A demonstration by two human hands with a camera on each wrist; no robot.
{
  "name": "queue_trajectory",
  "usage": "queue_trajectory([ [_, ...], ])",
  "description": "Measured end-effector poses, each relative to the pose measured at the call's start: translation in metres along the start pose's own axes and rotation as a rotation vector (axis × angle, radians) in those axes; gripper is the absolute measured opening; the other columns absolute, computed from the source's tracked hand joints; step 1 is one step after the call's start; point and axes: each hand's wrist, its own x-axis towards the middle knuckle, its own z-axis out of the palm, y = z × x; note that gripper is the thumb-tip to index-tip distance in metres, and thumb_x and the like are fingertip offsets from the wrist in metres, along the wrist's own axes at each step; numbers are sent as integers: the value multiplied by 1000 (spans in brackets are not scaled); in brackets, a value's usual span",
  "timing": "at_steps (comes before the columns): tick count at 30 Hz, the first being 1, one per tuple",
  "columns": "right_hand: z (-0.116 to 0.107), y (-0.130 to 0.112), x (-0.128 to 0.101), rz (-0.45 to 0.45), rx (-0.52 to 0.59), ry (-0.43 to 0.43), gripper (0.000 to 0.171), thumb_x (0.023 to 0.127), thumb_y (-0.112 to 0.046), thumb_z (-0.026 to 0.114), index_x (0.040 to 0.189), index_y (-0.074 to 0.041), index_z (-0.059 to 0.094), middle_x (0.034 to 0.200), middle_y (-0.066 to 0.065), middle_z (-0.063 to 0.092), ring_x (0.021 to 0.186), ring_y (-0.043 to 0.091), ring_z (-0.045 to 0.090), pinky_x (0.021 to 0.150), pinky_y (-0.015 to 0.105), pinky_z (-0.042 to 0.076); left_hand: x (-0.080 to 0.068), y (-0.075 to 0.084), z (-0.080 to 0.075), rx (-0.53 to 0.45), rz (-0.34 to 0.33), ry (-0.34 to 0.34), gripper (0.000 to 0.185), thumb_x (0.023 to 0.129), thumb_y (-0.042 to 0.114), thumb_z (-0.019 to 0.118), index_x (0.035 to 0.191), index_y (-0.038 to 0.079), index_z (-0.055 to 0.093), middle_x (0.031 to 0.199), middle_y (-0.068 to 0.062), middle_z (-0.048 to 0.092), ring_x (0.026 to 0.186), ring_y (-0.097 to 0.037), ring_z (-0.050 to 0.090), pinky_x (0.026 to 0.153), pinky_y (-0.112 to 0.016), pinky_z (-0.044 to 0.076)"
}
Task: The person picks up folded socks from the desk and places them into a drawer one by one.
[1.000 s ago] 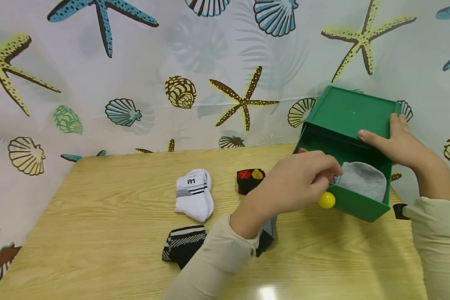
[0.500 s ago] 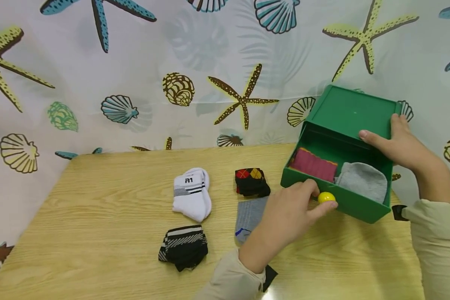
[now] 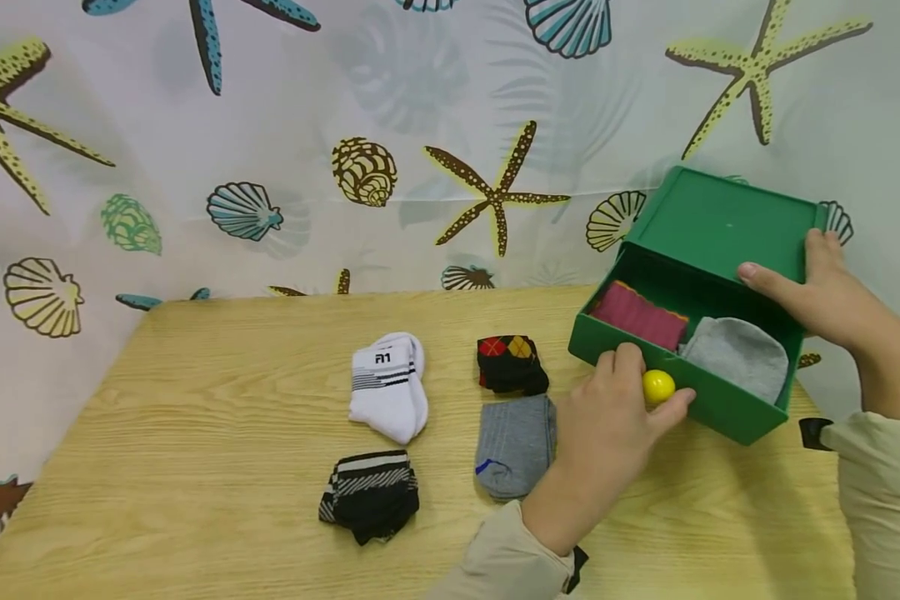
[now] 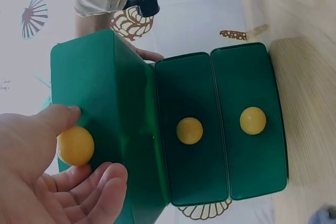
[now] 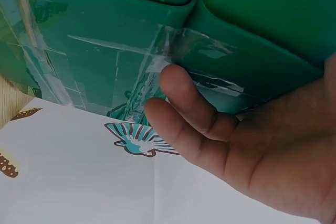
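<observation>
The left hand (image 3: 611, 421) curls its fingers (image 3: 630, 365); the right hand (image 3: 827, 293) splays its thumb (image 3: 771, 282).

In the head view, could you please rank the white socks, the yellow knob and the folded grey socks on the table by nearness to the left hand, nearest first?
1. Yellow knob: at the left hand, on the front of the open drawer.
2. Folded grey socks: on the table, just left of the hand.
3. White socks: farther left on the table.
</observation>
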Motion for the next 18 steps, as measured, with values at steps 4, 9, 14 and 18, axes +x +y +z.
queue_trajectory([
  [4,0,-3,0,-2,1,-1,109,99,-62,40,146,7,-31,150,29,-38,140,46,-31,109,70,-5,3,3,5,7,-27,11,52,82,58,78,87,15,49,69,6,45,47,-8,43,42,-18,33],
  [9,1,-4,0,0,-5,-10,109,99,-63,39,146,6,-32,150,27,-40,139,45,-33,109,69,-6,7,5,10,-50,-62,-5,48,85,51,78,87,15,45,65,8,44,45,-8,41,41,-18,30],
  [14,1,-1,0,-2,-6,-2,109,100,-63,39,146,6,-31,150,28,-39,139,46,-33,109,70,-5,11,7,18,-120,-87,-37,46,87,46,76,88,16,42,63,9,42,44,-6,37,40,-17,28],
  [18,0,0,0,3,-4,2,109,99,-63,40,146,6,-32,150,28,-40,139,46,-32,109,71,-4,12,7,24,-164,-82,-23,45,88,44,76,89,16,41,62,10,40,44,-4,35,39,-16,27],
])
